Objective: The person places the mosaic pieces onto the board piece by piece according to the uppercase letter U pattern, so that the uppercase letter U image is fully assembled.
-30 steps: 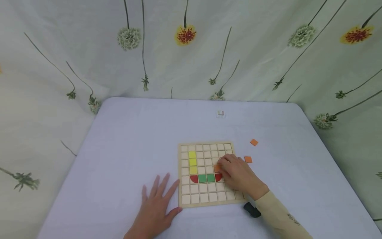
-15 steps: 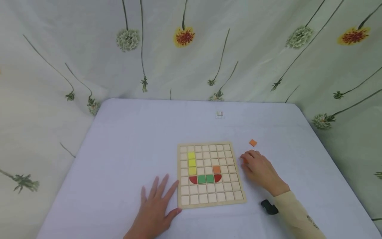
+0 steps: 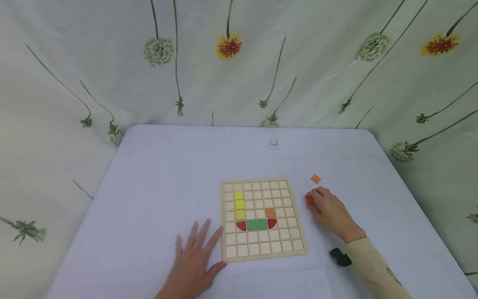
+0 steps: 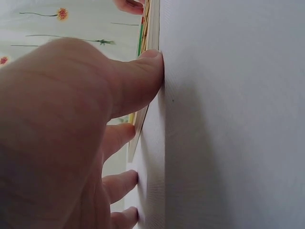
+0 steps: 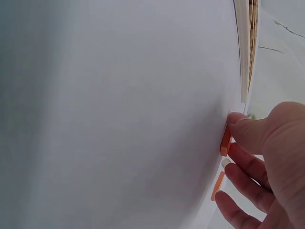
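Observation:
A wooden grid board [image 3: 306, 245] lies on the table, with three yellow tiles [image 3: 239, 204] in a column, two green tiles [image 3: 257, 224] between two red rounded tiles [image 3: 272, 223], and an orange tile [image 3: 270, 212] above the right red one. My left hand [image 3: 192, 261] rests with fingers spread at the board's left edge, its thumb [image 4: 138, 78] against the lower corner. Right of the board, my right hand [image 3: 333, 214] pinches a loose orange square tile [image 5: 226, 141] between thumb and index finger, low at the tablecloth.
Another orange tile [image 3: 315, 178] lies just beyond the right hand. A small patterned card [image 3: 274, 143] is near the table's far edge. A black wrist device [image 3: 340, 257] sits by the right cuff. Flowered cloth [image 3: 310, 62] hangs behind the table.
My right hand has left the orange tile in the board's grid and moved right to a loose orange tile, which it now pinches. The left hand has stayed in place.

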A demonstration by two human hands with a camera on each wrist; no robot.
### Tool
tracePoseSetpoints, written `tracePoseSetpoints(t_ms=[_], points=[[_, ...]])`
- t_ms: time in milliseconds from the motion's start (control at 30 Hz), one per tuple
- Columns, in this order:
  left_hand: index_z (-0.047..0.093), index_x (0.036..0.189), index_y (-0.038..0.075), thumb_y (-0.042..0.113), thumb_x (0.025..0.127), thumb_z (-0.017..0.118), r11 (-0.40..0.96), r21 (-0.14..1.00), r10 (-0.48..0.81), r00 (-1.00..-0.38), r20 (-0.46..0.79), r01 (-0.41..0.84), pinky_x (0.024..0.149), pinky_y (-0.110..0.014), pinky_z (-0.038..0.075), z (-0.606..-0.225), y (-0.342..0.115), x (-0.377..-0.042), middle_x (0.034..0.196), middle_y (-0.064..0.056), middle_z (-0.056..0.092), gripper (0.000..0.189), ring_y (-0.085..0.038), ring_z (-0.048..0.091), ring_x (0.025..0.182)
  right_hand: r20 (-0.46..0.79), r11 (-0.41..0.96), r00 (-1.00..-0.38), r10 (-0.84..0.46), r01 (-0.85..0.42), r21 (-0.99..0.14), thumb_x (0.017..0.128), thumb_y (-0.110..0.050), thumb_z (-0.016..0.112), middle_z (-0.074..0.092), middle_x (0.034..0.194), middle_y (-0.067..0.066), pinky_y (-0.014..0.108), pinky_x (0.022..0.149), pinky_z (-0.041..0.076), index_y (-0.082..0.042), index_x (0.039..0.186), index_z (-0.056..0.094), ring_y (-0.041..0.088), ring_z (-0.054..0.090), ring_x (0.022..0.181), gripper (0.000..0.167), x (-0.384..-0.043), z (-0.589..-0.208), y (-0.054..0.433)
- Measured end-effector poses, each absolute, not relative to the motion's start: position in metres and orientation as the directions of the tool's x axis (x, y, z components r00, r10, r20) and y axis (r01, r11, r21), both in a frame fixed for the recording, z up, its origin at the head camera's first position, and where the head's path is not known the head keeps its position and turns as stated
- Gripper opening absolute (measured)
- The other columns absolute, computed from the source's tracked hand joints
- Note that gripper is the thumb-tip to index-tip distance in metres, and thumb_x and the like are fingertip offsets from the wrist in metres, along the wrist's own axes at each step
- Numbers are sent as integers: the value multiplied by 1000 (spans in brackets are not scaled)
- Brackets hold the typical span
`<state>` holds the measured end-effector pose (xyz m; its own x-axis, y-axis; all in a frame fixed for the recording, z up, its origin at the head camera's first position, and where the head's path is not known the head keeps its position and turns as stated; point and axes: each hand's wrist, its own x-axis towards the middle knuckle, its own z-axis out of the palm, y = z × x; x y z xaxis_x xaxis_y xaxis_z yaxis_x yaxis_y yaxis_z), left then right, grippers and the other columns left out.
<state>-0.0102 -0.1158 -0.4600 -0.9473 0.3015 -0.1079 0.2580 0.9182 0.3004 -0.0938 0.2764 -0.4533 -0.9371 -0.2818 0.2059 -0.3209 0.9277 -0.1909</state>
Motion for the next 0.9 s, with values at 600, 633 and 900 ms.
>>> tracePoseSetpoints(t_ms=[600,633,900], points=[[41,156,30,57,83,76,917,291,312,-946,-93,274,110,-82,22,-459,-117,-9,167,-10,31,85,-44,26,153,261,914,-914,-310,-362,-182,85,-4,80,70,100,7,39,71,56,-3,105,70,26,66,88,22,-98,-459,278],[41,156,30,57,83,76,917,293,310,-946,-95,271,110,-82,21,-458,-116,-9,167,-10,31,85,-43,26,153,266,913,-911,-314,-367,-180,85,-4,80,70,99,7,39,70,56,-3,104,70,25,66,87,21,-98,-459,277],[41,156,30,56,83,76,913,302,312,-946,-88,273,110,-82,21,-459,-117,-9,167,-10,31,85,-44,26,153,247,907,-904,-349,-392,-155,87,-6,79,70,99,7,39,72,57,-3,105,70,24,67,86,20,-100,-453,270]])
